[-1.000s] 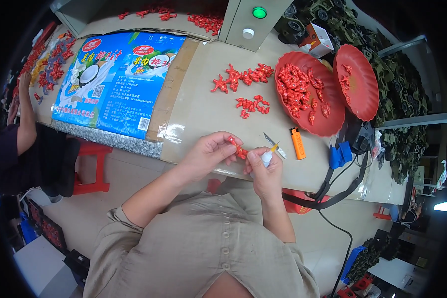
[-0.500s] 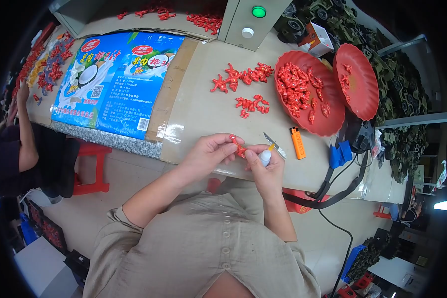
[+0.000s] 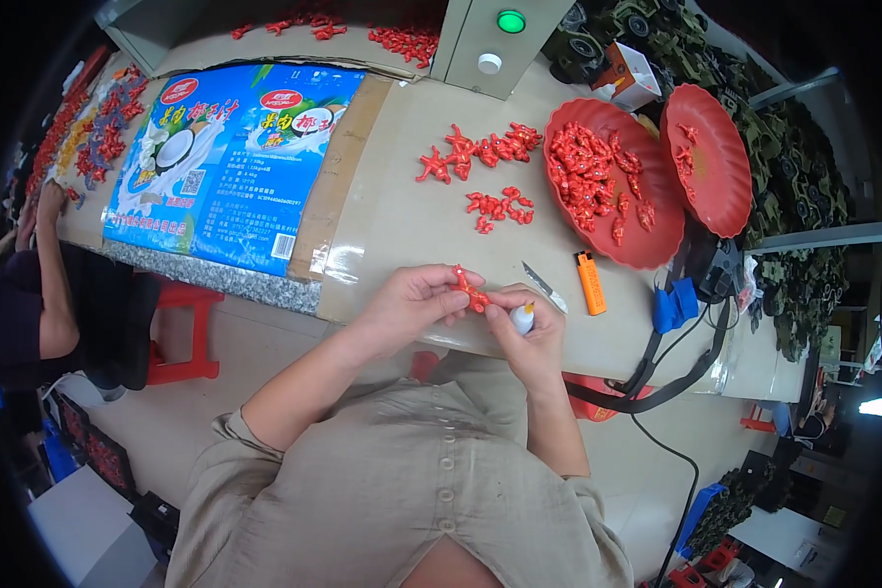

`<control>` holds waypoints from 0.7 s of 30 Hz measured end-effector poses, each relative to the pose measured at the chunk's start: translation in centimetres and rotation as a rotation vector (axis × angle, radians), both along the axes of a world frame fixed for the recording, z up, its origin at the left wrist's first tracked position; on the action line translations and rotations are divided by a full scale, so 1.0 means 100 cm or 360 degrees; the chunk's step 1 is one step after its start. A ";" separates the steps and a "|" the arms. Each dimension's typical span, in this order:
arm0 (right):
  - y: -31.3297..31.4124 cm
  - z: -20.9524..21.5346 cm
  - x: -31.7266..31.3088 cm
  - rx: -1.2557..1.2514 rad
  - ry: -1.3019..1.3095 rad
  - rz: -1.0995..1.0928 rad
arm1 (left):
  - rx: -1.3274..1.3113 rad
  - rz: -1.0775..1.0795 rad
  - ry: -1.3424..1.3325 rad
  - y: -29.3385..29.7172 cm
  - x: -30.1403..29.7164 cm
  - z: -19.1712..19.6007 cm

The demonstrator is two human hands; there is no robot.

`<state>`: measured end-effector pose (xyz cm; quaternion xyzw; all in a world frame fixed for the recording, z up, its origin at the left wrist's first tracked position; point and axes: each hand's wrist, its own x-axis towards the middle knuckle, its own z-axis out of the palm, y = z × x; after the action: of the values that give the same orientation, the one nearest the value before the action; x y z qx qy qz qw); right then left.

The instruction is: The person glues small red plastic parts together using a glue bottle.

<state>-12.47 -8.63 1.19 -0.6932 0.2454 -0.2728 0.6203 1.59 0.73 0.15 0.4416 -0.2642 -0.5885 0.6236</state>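
Before my chest, at the table's near edge, a small red plastic figure [image 3: 473, 293] is pinched in the fingertips of my left hand [image 3: 402, 306]. My right hand [image 3: 537, 343] is closed round a small white glue bottle [image 3: 522, 318] with a yellowish tip, while its thumb and forefinger touch the figure's right end. Part of the figure is hidden by my fingers. Just beyond my right hand lies a knife [image 3: 545, 287] with a pointed blade, and right of that an orange lighter [image 3: 590, 283]. Several red figures [image 3: 461, 152] lie in a row farther off, with a smaller cluster [image 3: 500, 208] nearer.
Two red scalloped bowls, a fuller one [image 3: 564, 192] and another [image 3: 723, 181], stand at the right. Beside them are a black strap [image 3: 691, 370] and cable. A flattened blue carton [image 3: 255, 211] covers the table's left; a grey box with a green button [image 3: 511, 23] stands behind. A co-worker's hand [image 3: 51, 201] is far left.
The glue bottle has turned in my right hand, its tip now lower and nearer the fingers. My fingers have shifted slightly on the figure. The co-worker's hand has moved a little nearer.
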 end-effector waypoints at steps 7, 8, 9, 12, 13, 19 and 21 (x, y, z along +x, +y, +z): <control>-0.003 -0.004 -0.001 -0.0021 -0.0055 0.0097 | 0.0131 0.0010 0.0000 -0.001 -0.001 0.003; -0.003 -0.004 -0.001 0.0002 -0.0078 0.0111 | 0.0135 0.0008 0.0003 -0.001 -0.001 0.003; -0.004 -0.005 -0.001 0.0024 -0.0102 0.0124 | 0.0119 0.0006 0.0005 -0.001 -0.001 0.002; -0.004 -0.006 -0.003 0.0071 -0.0092 0.0141 | 0.0112 0.0004 0.0009 -0.002 -0.001 0.003; -0.004 -0.007 -0.003 0.0078 -0.0089 0.0140 | 0.0114 0.0003 0.0007 -0.002 -0.001 0.003; -0.005 -0.009 -0.004 0.0094 -0.0069 0.0129 | 0.0152 0.0001 -0.0027 -0.002 -0.001 0.002; -0.005 -0.010 -0.004 0.0029 -0.0104 0.0166 | 0.0146 0.0003 -0.0022 -0.002 -0.001 0.001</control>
<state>-12.85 -9.18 0.16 -0.6900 0.1910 -0.2604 0.6478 1.48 0.53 0.24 0.4740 -0.2407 -0.5964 0.6014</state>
